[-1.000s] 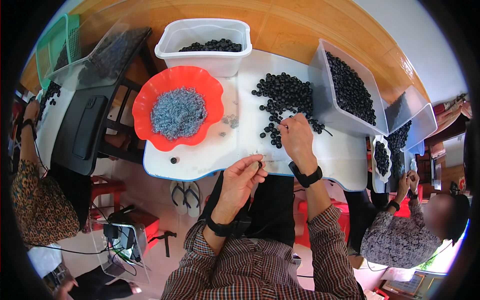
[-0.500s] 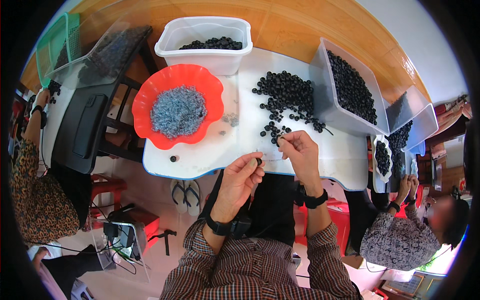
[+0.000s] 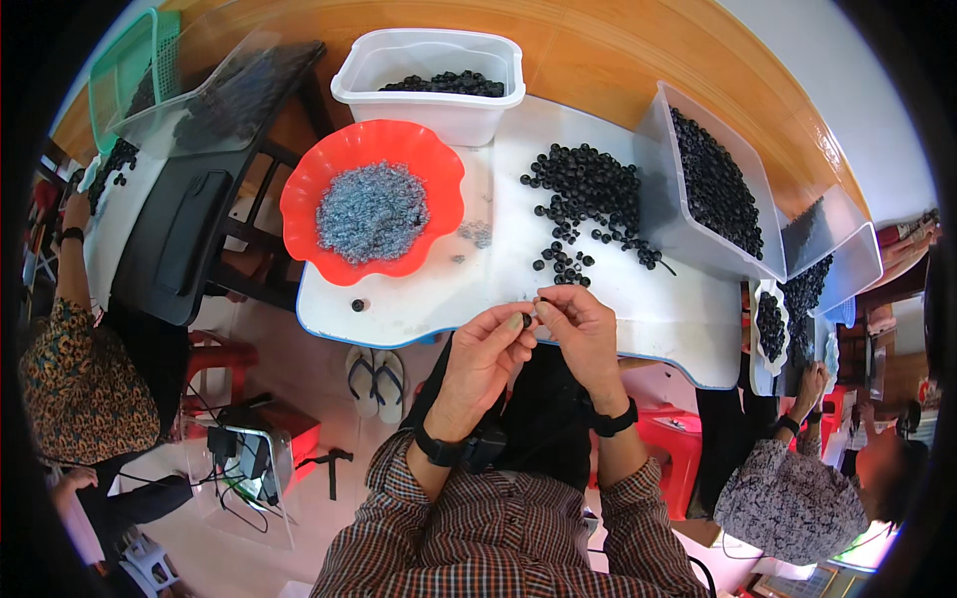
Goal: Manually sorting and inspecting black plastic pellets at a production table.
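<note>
Holding black bead (image 3: 525, 320), white tabletop (image 3: 678, 311), wood-toned wall (image 3: 588, 55), pink floor (image 3: 334, 394)

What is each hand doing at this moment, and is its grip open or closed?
Left hand: closed, holding a black bead at the fingertips.
Right hand: closed, pinching a small dark piece, perhaps another bead.

Head-worn fisheye view, facing down, fairly near, over white table (image 3: 688, 319)

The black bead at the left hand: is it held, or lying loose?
Held: the left hand pinches the bead between thumb and fingers.
</note>
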Available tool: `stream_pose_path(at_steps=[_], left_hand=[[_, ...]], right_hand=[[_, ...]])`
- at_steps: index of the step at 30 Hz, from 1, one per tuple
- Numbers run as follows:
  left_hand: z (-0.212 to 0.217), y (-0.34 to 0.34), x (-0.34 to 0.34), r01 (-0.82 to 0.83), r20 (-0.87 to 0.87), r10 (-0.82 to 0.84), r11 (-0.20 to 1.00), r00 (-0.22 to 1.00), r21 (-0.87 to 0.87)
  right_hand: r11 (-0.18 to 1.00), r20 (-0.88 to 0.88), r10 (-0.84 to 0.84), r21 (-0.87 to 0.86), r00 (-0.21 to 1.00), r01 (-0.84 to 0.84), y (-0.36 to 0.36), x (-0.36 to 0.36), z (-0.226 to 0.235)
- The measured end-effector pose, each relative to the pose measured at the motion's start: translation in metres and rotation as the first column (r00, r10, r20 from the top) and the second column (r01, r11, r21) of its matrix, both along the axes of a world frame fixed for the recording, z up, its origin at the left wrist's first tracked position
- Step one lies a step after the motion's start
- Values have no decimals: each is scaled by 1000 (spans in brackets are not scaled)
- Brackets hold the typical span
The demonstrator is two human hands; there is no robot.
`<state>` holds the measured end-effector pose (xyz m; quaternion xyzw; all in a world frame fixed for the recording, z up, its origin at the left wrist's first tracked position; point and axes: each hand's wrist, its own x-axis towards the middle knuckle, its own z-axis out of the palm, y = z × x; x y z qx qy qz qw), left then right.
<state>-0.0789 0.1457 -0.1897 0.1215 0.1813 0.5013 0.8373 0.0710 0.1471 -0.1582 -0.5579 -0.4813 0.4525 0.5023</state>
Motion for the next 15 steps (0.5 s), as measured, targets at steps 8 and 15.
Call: stream_pose_path(at_steps=[8,15], left_hand=[[6,-1,-23,-180,-180,182,983,967,24],[-2,2,-32,-205,-190,198,979,962,-19]], right_hand=[[977,431,24,179,902,-112,27,-26,3],[961,772,-165,267,614,-78,45,-22,-5]])
